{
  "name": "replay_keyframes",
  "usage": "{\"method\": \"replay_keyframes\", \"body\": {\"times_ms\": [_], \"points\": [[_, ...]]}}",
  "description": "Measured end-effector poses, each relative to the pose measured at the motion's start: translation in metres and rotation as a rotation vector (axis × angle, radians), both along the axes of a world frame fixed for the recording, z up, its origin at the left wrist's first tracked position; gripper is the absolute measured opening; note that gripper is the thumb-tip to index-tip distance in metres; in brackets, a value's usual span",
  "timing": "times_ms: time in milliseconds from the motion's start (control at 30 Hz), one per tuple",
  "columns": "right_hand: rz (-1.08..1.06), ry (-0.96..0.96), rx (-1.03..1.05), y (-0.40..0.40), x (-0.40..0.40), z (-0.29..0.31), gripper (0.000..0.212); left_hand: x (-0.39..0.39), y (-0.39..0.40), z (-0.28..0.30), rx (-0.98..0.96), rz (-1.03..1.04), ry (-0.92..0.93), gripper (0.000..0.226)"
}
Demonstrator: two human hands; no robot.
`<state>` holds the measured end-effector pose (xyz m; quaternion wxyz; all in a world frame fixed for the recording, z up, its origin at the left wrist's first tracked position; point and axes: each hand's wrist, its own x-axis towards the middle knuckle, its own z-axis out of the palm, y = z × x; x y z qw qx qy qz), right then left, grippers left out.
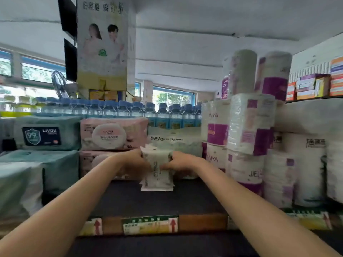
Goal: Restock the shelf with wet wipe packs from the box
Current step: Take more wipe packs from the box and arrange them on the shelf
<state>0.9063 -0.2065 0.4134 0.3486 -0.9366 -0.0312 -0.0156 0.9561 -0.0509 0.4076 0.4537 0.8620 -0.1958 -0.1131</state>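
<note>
A small white soft-plastic wet wipe pack [156, 160] is gripped from both sides: left hand [134, 161] curled on its left edge, right hand [179, 161] curled on its right edge. It is held at the top of a stack of matching white wipe packs [157, 183], which stands on the dark shelf board [148, 201] about mid-depth. Whether the held pack rests on the stack or sits just above it cannot be told.

Edges and room: the stack is flanked on the left by 2 stacked pink wipe packs with round white lids [113, 134], close beside the left hand. Directly behind it lies a pale pack printed "Baby wipes" [172, 143]. On the right, purple-and-white wrapped toilet paper rolls [241, 138] are stacked high, near the right wrist. Open board is left in front of the stack, out to the brown shelf lip with price labels and red arrows [150, 224].

Further left, teal-green wipe packs with a dark "99" label [48, 134] are piled. Behind the shelf a row of blue-capped clear bottles [148, 113] is lined up. A pillar carrying a poster [103, 45], windows and a white ceiling are seen beyond.
</note>
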Motion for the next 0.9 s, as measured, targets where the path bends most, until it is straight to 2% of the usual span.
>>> {"method": "replay_keyframes", "body": {"times_ms": [67,167,300,433,533,600,700,800,900], "points": [[-0.031,0.119,0.015,-0.003,0.004,-0.001,0.036,0.005,-0.003,-0.006,0.05,-0.038,0.065,0.036],[-0.061,0.149,0.105,-0.005,0.01,-0.001,0.033,0.01,-0.001,-0.003,0.064,-0.064,0.12,0.042],[-0.096,0.216,0.13,-0.002,0.006,-0.001,0.031,0.011,0.009,0.0,0.223,-0.086,0.052,0.043],[-0.17,0.151,-0.113,-0.001,-0.004,0.007,0.037,0.004,0.02,0.011,0.439,-0.09,-0.124,0.046],[-0.27,-0.007,-0.13,0.011,-0.026,0.019,0.039,-0.008,0.027,0.026,0.311,-0.024,-0.508,0.037],[-0.33,-0.133,-0.103,0.024,-0.046,0.025,0.043,-0.021,0.026,0.032,0.193,-0.06,-0.701,0.034],[-0.413,-0.258,-0.163,0.04,-0.081,0.026,0.038,-0.052,0.015,0.03,0.083,-0.227,-0.827,0.03],[-0.595,-0.359,-0.301,0.044,-0.137,0.013,0.027,-0.092,0.001,0.018,-0.036,-0.398,-0.904,0.027],[-0.795,-0.327,-0.282,0.042,-0.223,-0.015,0.021,-0.138,-0.014,-0.009,-0.127,-0.642,-0.887,0.025]]}}
